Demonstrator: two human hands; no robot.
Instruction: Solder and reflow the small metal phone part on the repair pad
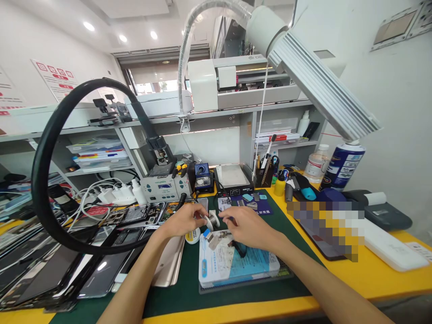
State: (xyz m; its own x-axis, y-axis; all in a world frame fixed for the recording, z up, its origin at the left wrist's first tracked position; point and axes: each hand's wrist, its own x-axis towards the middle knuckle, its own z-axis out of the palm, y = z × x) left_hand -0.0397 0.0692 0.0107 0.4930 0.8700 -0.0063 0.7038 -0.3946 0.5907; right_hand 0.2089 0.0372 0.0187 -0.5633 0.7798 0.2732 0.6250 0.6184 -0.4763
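Green work mat (189, 288) supports a blue-white repair pad (232, 265). Above it, left hand (184, 220) pinches a solder spool (212, 221); right hand (248, 227) fingers curl closed, contents indiscernible.

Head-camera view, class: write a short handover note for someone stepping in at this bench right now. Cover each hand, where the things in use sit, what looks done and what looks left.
Left hand: closed on a small spool of solder wire, held just above the green mat.
Right hand: fingers pinched right beside the spool; whether they grip the wire's free end cannot be told.
Below the hands: a blue and white pad on the mat, with a small part and a dark tool lying on it.
Soldering station stands behind, at the mat's far edge.
Done: spool picked up.
Left: no soldering is visible yet; the part lies untouched.
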